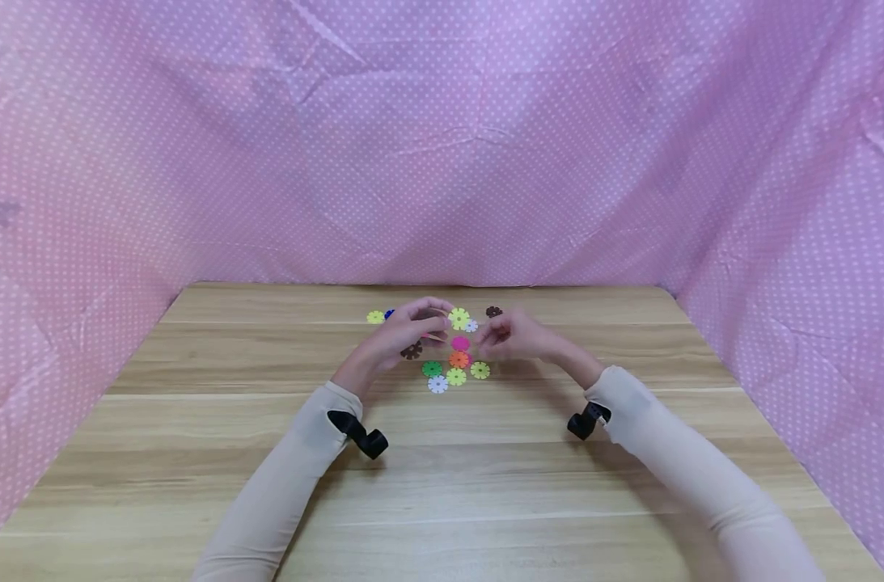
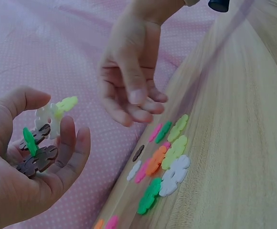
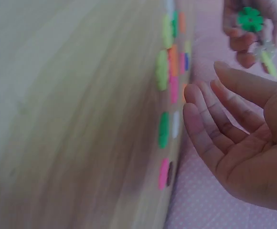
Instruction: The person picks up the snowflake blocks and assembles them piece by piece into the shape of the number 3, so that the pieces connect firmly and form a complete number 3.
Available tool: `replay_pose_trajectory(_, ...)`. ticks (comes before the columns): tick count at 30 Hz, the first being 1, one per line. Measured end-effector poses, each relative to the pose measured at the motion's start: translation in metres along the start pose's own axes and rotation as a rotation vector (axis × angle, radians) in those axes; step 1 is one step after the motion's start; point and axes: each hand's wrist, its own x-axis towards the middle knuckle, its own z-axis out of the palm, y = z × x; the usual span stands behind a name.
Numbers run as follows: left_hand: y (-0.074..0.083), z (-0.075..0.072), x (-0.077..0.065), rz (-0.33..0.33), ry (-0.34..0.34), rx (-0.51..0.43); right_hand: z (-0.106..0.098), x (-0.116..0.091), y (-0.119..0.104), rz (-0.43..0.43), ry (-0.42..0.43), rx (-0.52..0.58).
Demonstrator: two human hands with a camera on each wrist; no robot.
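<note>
Because the joined cluster (image 2: pixel 31 143) of slotted discs, 2 of them brown, is held above the counter (image 1: pixel 442 485), the left hand (image 2: pixel 24 191) curls its grip round it, probably to steady the joints; the right hand (image 3: pixel 248 167) hovers near, its grip loosely spread, holding nothing. Loose discs (image 2: pixel 156 161) lie flat, perhaps for easy reach: thin, plastic-looking, flower-shaped, notched at the rims. Pink dotted cloth (image 1: pixel 449 162) hangs behind the wood-grained counter.
</note>
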Motion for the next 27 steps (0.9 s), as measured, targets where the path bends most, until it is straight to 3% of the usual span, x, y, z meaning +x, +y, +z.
replay_pose_trajectory(7, -0.002, -0.003, 0.0, 0.0, -0.02, 0.056, 0.005, 0.005, 0.015, -0.068, -0.094, -0.043)
replay_pose_trajectory(16, -0.001, -0.003, -0.001, 0.004, -0.035, 0.047, 0.011, 0.009, 0.013, -0.084, -0.087, -0.176)
replay_pose_trajectory(27, -0.002, -0.003, 0.0, 0.016, -0.045, 0.022, 0.014, 0.009, 0.012, -0.068, -0.066, -0.18)
